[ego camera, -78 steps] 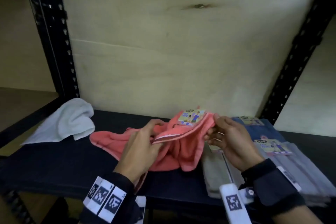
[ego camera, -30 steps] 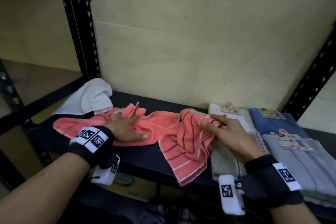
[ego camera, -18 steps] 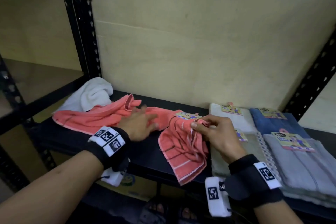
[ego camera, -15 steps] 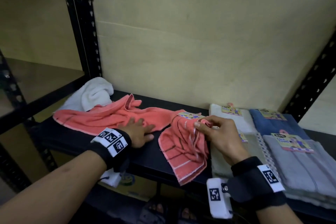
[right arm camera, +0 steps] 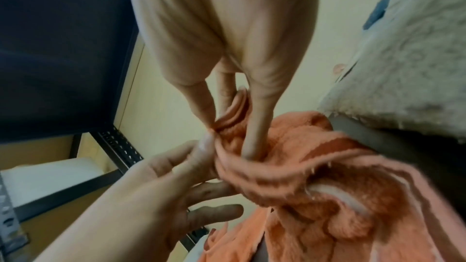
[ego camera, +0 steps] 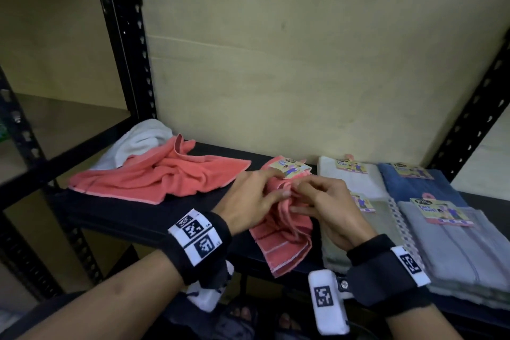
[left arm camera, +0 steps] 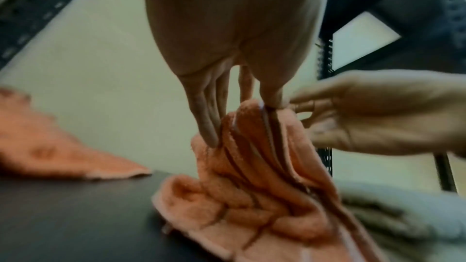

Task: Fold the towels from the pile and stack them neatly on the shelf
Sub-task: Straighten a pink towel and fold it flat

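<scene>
On your shelf (ego camera: 143, 218): loose towel (ego camera: 154, 176) left, another (ego camera: 138, 143) behind it. Bunched towel (ego camera: 281, 232) centre, overhanging the front edge between your hands. Folded stacks (ego camera: 430, 218) right.

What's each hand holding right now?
Left hand: pinching the striped coral towel.
Right hand: pinching the same towel's bunched top edge.

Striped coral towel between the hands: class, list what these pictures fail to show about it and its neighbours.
- Striped coral towel: middle hidden by left hand and right hand, head view.
- Its paper tag: print too small.
- White towel: partly under the plain coral towel.
- Wrist views: blurred.
</scene>
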